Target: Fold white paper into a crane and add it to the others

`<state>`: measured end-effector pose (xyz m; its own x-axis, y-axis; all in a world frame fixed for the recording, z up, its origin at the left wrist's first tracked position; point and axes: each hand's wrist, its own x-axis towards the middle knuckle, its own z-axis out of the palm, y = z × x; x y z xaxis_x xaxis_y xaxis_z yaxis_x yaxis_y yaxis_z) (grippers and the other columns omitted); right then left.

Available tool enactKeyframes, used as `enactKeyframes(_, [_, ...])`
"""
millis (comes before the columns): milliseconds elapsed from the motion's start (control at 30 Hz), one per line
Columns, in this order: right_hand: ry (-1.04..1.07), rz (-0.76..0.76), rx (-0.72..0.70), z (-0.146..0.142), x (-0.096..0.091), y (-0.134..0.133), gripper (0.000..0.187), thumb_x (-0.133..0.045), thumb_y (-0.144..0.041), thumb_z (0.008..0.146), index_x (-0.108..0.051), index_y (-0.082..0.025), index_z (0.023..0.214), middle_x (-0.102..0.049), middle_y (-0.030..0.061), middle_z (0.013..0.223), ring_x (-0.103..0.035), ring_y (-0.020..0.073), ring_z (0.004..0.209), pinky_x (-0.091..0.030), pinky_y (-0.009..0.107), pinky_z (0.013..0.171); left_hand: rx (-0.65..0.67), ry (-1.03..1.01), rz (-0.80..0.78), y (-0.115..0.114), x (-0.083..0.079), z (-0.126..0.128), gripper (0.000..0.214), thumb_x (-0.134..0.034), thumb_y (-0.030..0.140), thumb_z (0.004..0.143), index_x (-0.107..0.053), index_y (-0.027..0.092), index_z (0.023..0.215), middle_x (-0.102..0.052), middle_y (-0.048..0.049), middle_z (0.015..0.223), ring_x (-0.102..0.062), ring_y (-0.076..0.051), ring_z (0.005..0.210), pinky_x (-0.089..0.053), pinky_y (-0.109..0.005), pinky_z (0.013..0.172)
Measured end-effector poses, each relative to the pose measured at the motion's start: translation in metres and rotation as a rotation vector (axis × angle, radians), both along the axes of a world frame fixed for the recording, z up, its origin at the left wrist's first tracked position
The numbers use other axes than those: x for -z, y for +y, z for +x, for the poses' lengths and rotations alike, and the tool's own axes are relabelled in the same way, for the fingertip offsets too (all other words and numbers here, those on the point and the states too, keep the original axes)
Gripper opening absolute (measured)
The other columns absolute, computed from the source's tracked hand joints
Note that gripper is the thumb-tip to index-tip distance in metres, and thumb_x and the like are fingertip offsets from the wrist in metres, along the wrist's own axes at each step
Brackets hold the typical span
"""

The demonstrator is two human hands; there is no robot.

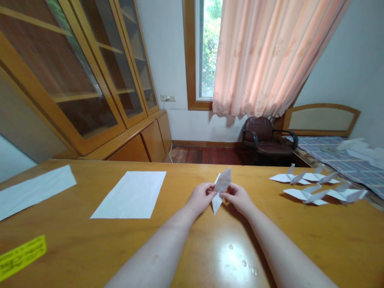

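Both my hands pinch a partly folded white paper piece just above the wooden table. My left hand grips its left edge with closed fingers. My right hand holds the right edge, fingers also closed. The folded paper stands upright with one point up and one point down toward the tabletop. A flat white sheet lies to the left of my hands.
Several finished folded paper cranes lie at the table's right side. Another white sheet and a yellow label lie far left. Beyond the table are a glass-door cabinet, a brown chair, a bed and a curtained window.
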<state>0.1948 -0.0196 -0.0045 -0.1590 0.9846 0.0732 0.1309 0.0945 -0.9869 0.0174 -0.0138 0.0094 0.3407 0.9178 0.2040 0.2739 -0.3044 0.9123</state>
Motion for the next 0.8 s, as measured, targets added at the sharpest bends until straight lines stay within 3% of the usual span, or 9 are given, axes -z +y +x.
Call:
enactKeyframes(133, [-0.070, 0.019, -0.025, 0.000, -0.004, -0.001, 0.026, -0.066, -0.035, 0.069, -0.068, -0.015, 0.086, -0.062, 0.0017, 0.068, -0.052, 0.0133, 0.057, -0.042, 0.026, 0.056, -0.047, 0.116, 0.085, 0.000, -0.003, -0.002, 0.016, -0.059, 0.019, 0.076, -0.069, 0.018, 0.089, -0.066, -0.0048, 0.089, -0.060, -0.017, 0.084, -0.049, -0.031, 0.080])
enactKeyframes(300, [-0.169, 0.237, 0.036, 0.002, -0.007, 0.001, 0.017, -0.065, -0.034, 0.072, -0.073, -0.020, 0.075, -0.064, 0.0070, 0.088, -0.058, 0.0203, 0.086, -0.045, 0.034, 0.082, -0.121, 0.103, 0.196, 0.002, -0.003, -0.004, 0.011, -0.064, 0.019, 0.074, -0.072, 0.020, 0.082, -0.060, -0.0080, 0.116, -0.053, -0.022, 0.111, -0.039, -0.038, 0.100])
enactKeyframes(433, [-0.135, 0.292, 0.059, 0.003, -0.010, 0.000, 0.015, -0.066, -0.034, 0.072, -0.074, -0.023, 0.078, -0.062, 0.0079, 0.109, -0.055, 0.0237, 0.105, -0.040, 0.037, 0.095, -0.028, 0.072, 0.195, -0.001, -0.007, -0.003, 0.014, -0.061, 0.021, 0.078, -0.071, 0.022, 0.087, -0.066, -0.0056, 0.106, -0.058, -0.021, 0.103, -0.041, -0.037, 0.096])
enactKeyframes(600, [-0.090, 0.160, 0.065, 0.001, -0.010, -0.004, 0.021, -0.064, -0.038, 0.074, -0.073, -0.021, 0.081, -0.071, 0.0062, 0.084, -0.064, 0.0237, 0.083, -0.047, 0.039, 0.083, -0.029, 0.063, 0.111, -0.004, -0.008, -0.004, 0.018, -0.058, 0.026, 0.080, -0.069, 0.020, 0.093, -0.070, -0.0049, 0.094, -0.062, -0.020, 0.089, -0.047, -0.034, 0.084])
enactKeyframes(800, [0.066, 0.010, 0.090, -0.001, -0.005, -0.002, 0.027, -0.069, -0.042, 0.067, -0.069, -0.016, 0.077, -0.070, 0.0056, 0.072, -0.061, 0.0182, 0.063, -0.047, 0.031, 0.062, -0.064, -0.123, -0.058, 0.001, 0.005, 0.001, 0.023, -0.064, 0.025, 0.074, -0.066, 0.015, 0.094, -0.068, -0.0055, 0.084, -0.063, -0.017, 0.077, -0.051, -0.030, 0.074])
